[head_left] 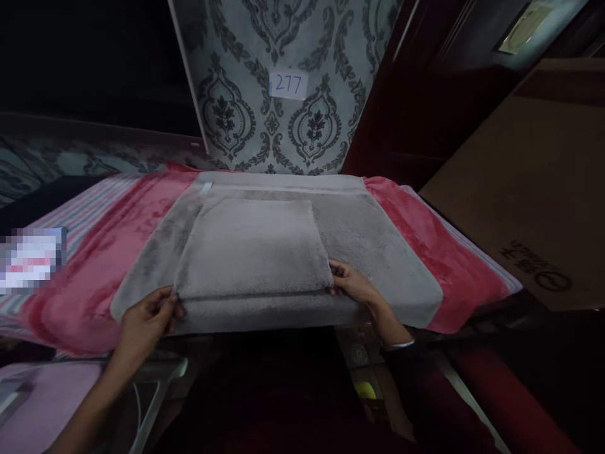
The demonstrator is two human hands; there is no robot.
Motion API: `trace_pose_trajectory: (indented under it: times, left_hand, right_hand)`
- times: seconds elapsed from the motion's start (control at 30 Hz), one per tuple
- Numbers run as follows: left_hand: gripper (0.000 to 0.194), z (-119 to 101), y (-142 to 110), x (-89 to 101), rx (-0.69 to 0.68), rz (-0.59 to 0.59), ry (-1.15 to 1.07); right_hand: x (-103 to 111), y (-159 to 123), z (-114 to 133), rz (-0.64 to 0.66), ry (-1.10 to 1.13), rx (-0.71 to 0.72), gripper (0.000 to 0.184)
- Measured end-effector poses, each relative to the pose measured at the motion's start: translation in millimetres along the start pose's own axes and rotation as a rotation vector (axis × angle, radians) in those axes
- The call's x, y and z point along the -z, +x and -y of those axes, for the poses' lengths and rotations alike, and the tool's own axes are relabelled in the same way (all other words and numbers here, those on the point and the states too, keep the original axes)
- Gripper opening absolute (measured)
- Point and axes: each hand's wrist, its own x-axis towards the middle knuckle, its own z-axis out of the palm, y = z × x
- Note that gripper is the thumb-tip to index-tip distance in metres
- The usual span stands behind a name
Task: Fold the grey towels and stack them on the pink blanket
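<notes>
A folded grey towel [255, 249] lies in front of me, its near edge facing my body. My left hand [149, 315] pinches the near left corner between thumb and fingers. At the near right corner, my right hand [352, 280] grips the towel's edge in the same way. Beneath it spreads a larger grey plush cloth [373, 246] with a small white tag near its far left corner. Part of the fingertips of both hands is hidden by the fabric.
A pink plush blanket [142, 221] and striped cloth [101, 202] cover the table under the grey cloth. A large cardboard box [534, 183] stands at right. A dark screen [94, 63] is behind at left. Below left is a pink chair seat [51, 403].
</notes>
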Motion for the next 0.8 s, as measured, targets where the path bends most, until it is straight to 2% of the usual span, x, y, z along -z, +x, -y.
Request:
trace_pose_trajectory:
  times: [0.07,0.2,0.27,0.4,0.5,0.63,0.8]
  left_hand:
    - [0.047,2,2,-1.3,-0.046,-0.032,0.077]
    - [0.033,9,8,-4.3,-0.237,-0.245,0.32]
    - [0.03,13,12,-5.3,-0.304,-0.303,0.42]
    - [0.03,22,15,-4.8,-0.296,-0.258,0.513]
    - [0.034,24,15,-2.0,-0.243,-0.221,0.469]
    - [0.043,20,13,1.9,-0.143,-0.271,0.379]
    - [0.056,8,3,1.3,-0.158,-0.202,0.6]
  right_hand:
    - [-2,1,0,0.006,0.028,-0.007,0.033]
    - [-6,3,-2,-0.038,0.082,0.1,0.03]
    - [-8,1,-4,-0.06,0.103,0.126,0.031]
    - [-11,-3,-10,-0.067,0.099,0.118,0.033]
    - [-11,-4,-12,-0.07,0.097,0.122,0.034]
    - [-11,-4,-12,-0.051,0.09,0.115,0.033]
    - [-11,-4,-13,-0.066,0.075,0.116,0.031]
